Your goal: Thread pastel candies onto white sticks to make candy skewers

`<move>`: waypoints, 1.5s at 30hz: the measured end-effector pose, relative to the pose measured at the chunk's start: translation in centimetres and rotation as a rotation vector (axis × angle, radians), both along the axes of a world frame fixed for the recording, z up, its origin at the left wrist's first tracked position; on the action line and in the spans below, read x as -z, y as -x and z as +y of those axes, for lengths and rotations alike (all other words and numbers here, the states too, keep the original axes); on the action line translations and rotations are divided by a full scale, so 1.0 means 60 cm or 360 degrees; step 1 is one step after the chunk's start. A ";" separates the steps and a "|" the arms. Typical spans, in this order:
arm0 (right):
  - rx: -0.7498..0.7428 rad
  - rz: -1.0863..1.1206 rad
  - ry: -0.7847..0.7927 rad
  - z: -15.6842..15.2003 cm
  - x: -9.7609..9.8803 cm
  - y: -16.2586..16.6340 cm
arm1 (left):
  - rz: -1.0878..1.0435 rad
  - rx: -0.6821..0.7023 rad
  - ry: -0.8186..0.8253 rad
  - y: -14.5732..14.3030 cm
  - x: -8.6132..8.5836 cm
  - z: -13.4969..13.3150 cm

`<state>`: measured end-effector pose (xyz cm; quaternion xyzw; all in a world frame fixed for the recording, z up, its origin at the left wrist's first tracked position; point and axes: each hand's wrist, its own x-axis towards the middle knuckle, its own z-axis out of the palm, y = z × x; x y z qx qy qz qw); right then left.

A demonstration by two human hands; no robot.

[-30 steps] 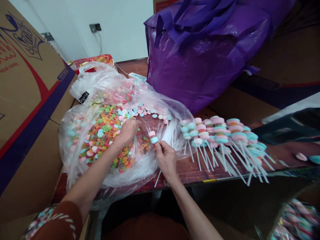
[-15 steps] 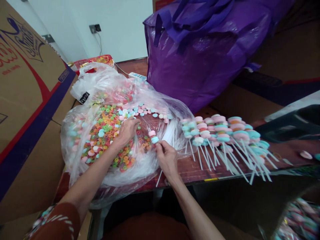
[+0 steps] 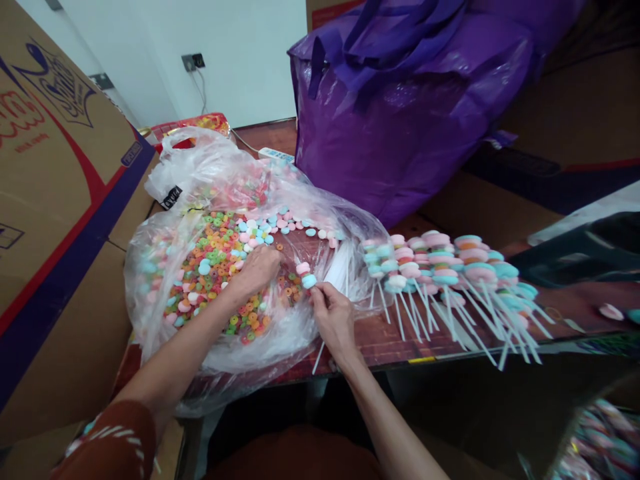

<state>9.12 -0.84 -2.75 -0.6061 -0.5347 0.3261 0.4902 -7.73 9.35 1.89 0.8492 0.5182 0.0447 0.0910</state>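
Observation:
A big clear plastic bag lies open on the table, full of small coloured candy rings and pastel round candies. My left hand reaches into the rings with its fingers curled in a pinch; what they hold is hidden. My right hand pinches a white stick that carries pink and blue candies at its top end, beside the bag's edge.
A row of finished candy sticks lies to the right on the brown table. A large purple bag stands behind. Cardboard boxes wall in the left side. More candies sit at the lower right.
My left hand has shifted slightly among the rings. The right hand and its stick have stayed in place.

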 end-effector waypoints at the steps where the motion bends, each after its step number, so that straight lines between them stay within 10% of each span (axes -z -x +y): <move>1: -0.0008 0.0018 -0.0013 0.000 -0.001 0.000 | -0.0118 -0.0033 0.0025 0.001 0.002 0.001; 8: -0.0062 0.0141 -0.0035 -0.001 0.001 0.004 | -0.1706 -0.0339 0.0758 0.014 0.010 0.003; 13: -0.0099 0.0096 -0.0064 -0.001 0.001 0.005 | -0.2114 -0.0427 0.1097 0.021 0.016 -0.001; 31: -0.0118 0.0067 -0.0119 -0.004 -0.001 0.004 | -0.2396 -0.0508 0.1172 0.019 0.031 -0.011; 39: -0.0145 -0.0029 -0.0142 -0.001 0.004 0.004 | -0.1857 -0.0239 0.0887 0.030 0.028 -0.008; 45: -0.0117 0.0070 -0.0121 -0.004 0.003 0.003 | -0.1951 -0.0445 0.0766 0.020 0.020 -0.013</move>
